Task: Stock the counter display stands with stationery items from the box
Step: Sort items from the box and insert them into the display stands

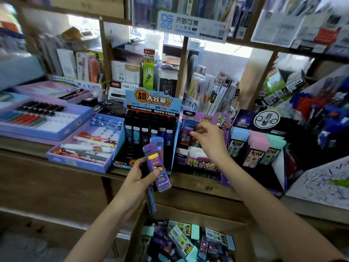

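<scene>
In the head view, our left grip (138, 174) is curled round a few purple lead cases (157, 165), held upright just above the box (188, 214) — a ready supply, we judge, so the other hand need not dip down each time. Our right grip (209, 138) pinches one blue-capped case (188, 129) near its top at the purple display stand (204, 163) on the worktop (188, 183), fingertips on its side so it can drop upright into a slot. The box holds many more cases — we think the stocking is far from done.
</scene>
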`<state>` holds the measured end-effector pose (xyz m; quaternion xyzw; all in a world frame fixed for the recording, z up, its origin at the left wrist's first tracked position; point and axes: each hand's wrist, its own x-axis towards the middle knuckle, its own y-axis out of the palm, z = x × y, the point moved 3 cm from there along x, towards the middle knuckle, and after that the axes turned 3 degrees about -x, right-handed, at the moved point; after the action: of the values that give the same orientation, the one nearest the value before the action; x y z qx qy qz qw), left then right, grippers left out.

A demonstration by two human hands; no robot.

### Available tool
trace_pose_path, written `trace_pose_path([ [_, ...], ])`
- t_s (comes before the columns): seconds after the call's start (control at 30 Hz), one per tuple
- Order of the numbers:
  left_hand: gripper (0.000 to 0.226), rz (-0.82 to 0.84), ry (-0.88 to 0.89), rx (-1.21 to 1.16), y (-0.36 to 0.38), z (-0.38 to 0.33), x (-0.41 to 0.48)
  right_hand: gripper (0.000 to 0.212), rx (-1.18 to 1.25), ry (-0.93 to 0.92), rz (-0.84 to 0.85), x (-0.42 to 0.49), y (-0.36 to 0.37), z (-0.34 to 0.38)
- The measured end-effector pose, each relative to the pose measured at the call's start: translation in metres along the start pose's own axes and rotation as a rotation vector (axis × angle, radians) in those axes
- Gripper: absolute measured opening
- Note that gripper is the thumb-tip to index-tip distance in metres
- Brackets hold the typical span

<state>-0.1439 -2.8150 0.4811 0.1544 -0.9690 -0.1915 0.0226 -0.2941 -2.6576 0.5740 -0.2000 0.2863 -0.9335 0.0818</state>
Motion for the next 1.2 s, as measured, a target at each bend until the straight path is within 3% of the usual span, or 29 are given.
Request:
trace_pose_path([
  [0.27, 0.051, 0.002, -0.025, -0.001, -0.002, 0.004, 0.0, 0.014, -0.284, 0.0, 0.143, 0.001, 0.017, -0.006],
  [0.43, 0.047, 0.012, -0.024, -0.017, 0.003, 0.003, -0.002, 0.036, -0.446, 0.008, 0.169, 0.001, 0.018, -0.007],
  [0.57, 0.035, 0.007, -0.019, -0.021, 0.009, 0.001, -0.002, 0.03, -0.575, -0.117, 0.005, -0.018, 0.01, 0.005],
  [0.63, 0.035, 0.009, -0.028, -0.032, 0.013, 0.0, -0.001, 0.023, -0.406, -0.169, 0.019, -0.035, 0.008, 0.014],
  [0.73, 0.033, 0.031, -0.027, -0.025, 0.022, 0.0, 0.0, 0.024, -0.028, -0.051, 0.28, -0.058, 0.015, 0.023],
  [0.8, 0.031, 0.043, -0.016, -0.017, 0.028, 0.001, 0.001, 0.018, 0.078, 0.021, 0.369, -0.068, 0.019, 0.022],
  [1.1, 0.039, 0.091, -0.047, -0.071, 0.049, 0.004, -0.002, 0.01, 0.41, 0.252, 0.428, -0.078, 0.005, 0.002],
  [1.2, 0.031, 0.076, -0.051, -0.088, 0.052, 0.006, -0.002, 0.01, 0.481, 0.327, 0.427, -0.079, 0.001, -0.005],
])
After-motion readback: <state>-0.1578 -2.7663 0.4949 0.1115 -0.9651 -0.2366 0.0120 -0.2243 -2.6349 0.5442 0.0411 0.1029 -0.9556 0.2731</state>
